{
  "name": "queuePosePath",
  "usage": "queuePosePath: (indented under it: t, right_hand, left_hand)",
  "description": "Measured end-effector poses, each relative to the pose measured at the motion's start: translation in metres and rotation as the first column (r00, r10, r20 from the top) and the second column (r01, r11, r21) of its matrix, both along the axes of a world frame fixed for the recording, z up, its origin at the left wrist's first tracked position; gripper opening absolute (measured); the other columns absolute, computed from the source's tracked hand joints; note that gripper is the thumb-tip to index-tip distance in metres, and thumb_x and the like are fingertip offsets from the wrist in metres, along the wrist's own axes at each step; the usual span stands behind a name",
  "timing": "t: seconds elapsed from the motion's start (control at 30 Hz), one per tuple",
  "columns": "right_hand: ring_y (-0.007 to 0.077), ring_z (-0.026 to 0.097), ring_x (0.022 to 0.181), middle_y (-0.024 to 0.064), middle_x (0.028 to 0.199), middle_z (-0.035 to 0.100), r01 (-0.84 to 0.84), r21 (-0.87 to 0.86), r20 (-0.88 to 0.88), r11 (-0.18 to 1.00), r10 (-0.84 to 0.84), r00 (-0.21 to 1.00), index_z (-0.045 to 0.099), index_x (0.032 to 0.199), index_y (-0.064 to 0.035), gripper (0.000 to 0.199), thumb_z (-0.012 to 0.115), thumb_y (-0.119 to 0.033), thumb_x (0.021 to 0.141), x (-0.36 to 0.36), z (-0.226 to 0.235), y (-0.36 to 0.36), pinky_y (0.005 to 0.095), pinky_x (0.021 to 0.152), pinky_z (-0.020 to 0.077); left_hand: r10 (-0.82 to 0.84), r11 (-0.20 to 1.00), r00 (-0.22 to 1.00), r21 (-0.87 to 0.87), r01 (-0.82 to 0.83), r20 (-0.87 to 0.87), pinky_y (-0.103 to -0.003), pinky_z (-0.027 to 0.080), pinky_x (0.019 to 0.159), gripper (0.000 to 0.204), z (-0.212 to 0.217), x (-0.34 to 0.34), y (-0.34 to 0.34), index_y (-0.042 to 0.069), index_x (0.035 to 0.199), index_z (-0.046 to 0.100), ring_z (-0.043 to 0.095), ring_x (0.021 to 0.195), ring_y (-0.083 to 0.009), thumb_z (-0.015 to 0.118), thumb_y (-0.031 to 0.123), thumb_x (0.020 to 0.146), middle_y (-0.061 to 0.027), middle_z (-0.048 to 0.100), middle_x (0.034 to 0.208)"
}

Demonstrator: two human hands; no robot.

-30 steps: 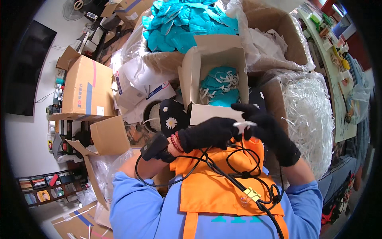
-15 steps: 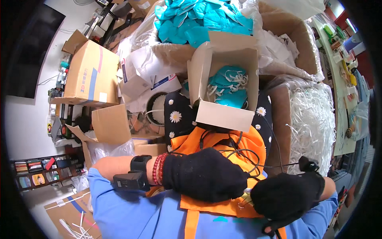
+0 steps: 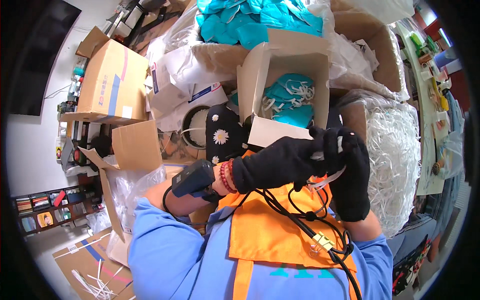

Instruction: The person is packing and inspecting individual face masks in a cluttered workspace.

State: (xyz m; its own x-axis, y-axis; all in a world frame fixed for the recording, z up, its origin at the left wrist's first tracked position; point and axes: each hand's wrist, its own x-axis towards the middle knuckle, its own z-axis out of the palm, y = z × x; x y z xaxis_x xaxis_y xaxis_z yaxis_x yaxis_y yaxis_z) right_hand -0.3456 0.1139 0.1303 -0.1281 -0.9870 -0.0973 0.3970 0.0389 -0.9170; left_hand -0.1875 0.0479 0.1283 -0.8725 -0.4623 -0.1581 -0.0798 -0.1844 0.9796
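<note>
My left hand (image 3: 280, 162) and my right hand (image 3: 349, 172), both in black gloves, meet just in front of the open white carton (image 3: 272, 132) on my lap. Their fingers are curled together around a thin white strap (image 3: 332, 179); parts of it show between and below the gloves, while the rest is hidden. Inside the carton lie several teal face masks (image 3: 291, 118) with white loops. Black cables (image 3: 285, 212) hang over my orange apron (image 3: 260, 240), gathered by a yellow clip (image 3: 323, 242).
A large plastic-lined box of teal mask pieces (image 3: 250, 22) stands beyond the carton. To the right, another box holds a heap of white straps (image 3: 392, 165). Cardboard boxes (image 3: 115, 82) stand at left, and a round container of white material (image 3: 197, 127) sits beside my leg.
Both hands have risen from the apron and moved forward to the carton's front edge. The white strap now shows in their fingers, and the cables and yellow clip are uncovered.
</note>
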Motion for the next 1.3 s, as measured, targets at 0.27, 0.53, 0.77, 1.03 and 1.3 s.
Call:
queuePosePath:
  t: [0.27, 0.53, 0.77, 1.03, 1.3]
  right_hand:
    - [0.0217, 0.060, 0.094, 0.0133, 0.096, 0.061, -0.107, 0.041, 0.055, 0.993, 0.105, 0.993, 0.053, 0.108, 0.0000, 0.040, 0.045, -0.036, 0.093, -0.005, -0.004, 0.000, 0.0320, 0.087, 0.0466]
    - [0.0172, 0.059, 0.076, 0.0057, 0.081, 0.059, -0.214, -0.224, 0.311, 0.951, 0.278, 0.909, 0.055, 0.101, -0.0055, 0.028, 0.045, -0.031, 0.095, -0.025, 0.010, 0.010, 0.0286, 0.071, 0.0485]
    - [0.0200, 0.061, 0.093, 0.0110, 0.101, 0.062, -0.037, 0.000, -0.028, 0.999, 0.037, 0.999, 0.059, 0.107, 0.0004, 0.037, 0.044, -0.031, 0.095, -0.010, 0.013, -0.008, 0.0310, 0.082, 0.0477]
    - [0.0202, 0.059, 0.097, 0.0122, 0.105, 0.062, -0.048, 0.066, -0.025, 0.997, 0.050, 0.998, 0.060, 0.109, 0.0008, 0.038, 0.043, -0.030, 0.095, -0.012, 0.000, -0.002, 0.0310, 0.086, 0.0456]
    - [0.0176, 0.059, 0.097, 0.0105, 0.105, 0.061, -0.099, 0.073, -0.152, 0.992, 0.109, 0.982, 0.060, 0.108, 0.0014, 0.037, 0.046, -0.030, 0.092, -0.020, 0.002, -0.003, 0.0299, 0.087, 0.0451]
  left_hand:
    - [-0.039, 0.993, 0.998, -0.113, 0.033, -0.045, -0.027, 0.052, 0.063, 0.027, -0.016, -0.010, 0.011, 0.001, 0.110, 0.056, 0.061, 0.072, -0.0113, 0.059, 0.016, 0.089, -0.0070, 0.063, 0.088]
    - [-0.071, 0.985, 0.997, 0.160, 0.065, 0.031, -0.026, 0.049, 0.055, 0.020, 0.004, 0.004, 0.012, 0.001, 0.105, 0.058, 0.059, 0.061, -0.0127, 0.054, 0.011, 0.088, -0.0061, 0.060, 0.077]
    - [0.137, 0.910, 0.990, 0.401, -0.109, -0.043, -0.025, 0.050, 0.056, 0.024, 0.003, -0.007, 0.005, -0.001, 0.109, 0.056, 0.061, 0.069, -0.0114, 0.058, 0.015, 0.090, -0.0056, 0.063, 0.089]
    - [0.053, 0.996, 0.998, 0.068, -0.054, 0.016, -0.025, 0.049, 0.073, 0.028, -0.001, -0.012, 0.002, 0.002, 0.107, 0.057, 0.060, 0.083, -0.0101, 0.067, 0.014, 0.084, -0.0075, 0.064, 0.089]
    - [0.083, 0.860, 0.995, 0.508, -0.044, -0.054, -0.032, 0.055, 0.065, 0.039, -0.015, -0.009, 0.002, 0.003, 0.113, 0.052, 0.066, 0.074, -0.0218, 0.050, 0.037, 0.093, -0.0101, 0.063, 0.087]
